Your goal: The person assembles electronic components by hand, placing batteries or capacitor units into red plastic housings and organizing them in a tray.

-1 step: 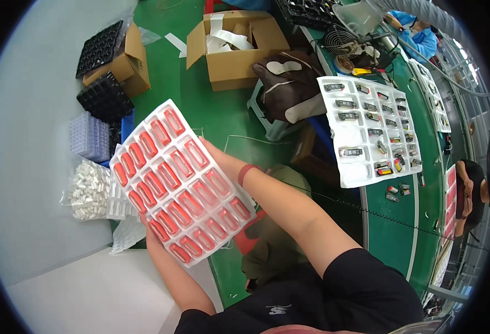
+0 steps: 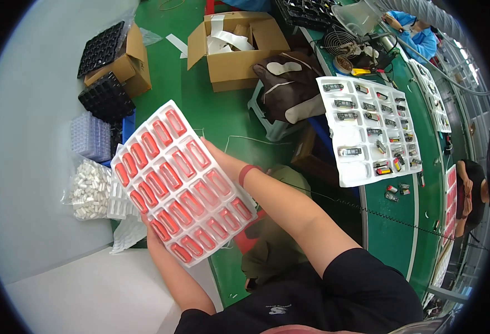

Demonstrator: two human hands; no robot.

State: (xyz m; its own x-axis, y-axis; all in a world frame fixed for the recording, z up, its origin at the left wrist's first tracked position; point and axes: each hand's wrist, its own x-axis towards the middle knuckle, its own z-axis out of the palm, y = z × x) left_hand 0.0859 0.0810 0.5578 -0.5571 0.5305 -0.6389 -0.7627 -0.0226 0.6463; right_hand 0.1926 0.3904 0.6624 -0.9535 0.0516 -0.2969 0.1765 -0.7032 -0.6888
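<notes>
Both of my hands hold a white moulded plastic tray (image 2: 169, 105) tilted in front of me. Rows of red oblong pieces (image 2: 162, 133) sit in its pockets. My right hand (image 2: 221, 157) grips the far right edge, its fingers mostly hidden behind the tray. Down at the near left edge, my left hand (image 2: 152, 229) supports the tray, and only a small part of that hand shows.
To the right, a green workbench (image 2: 388, 222) bears another white tray (image 2: 352, 173) of small electronic parts with batteries. An open cardboard box (image 2: 233, 69) stands ahead. Black trays (image 2: 106, 96) and a bag of white pieces (image 2: 90, 189) lie left. Co-workers sit across the bench.
</notes>
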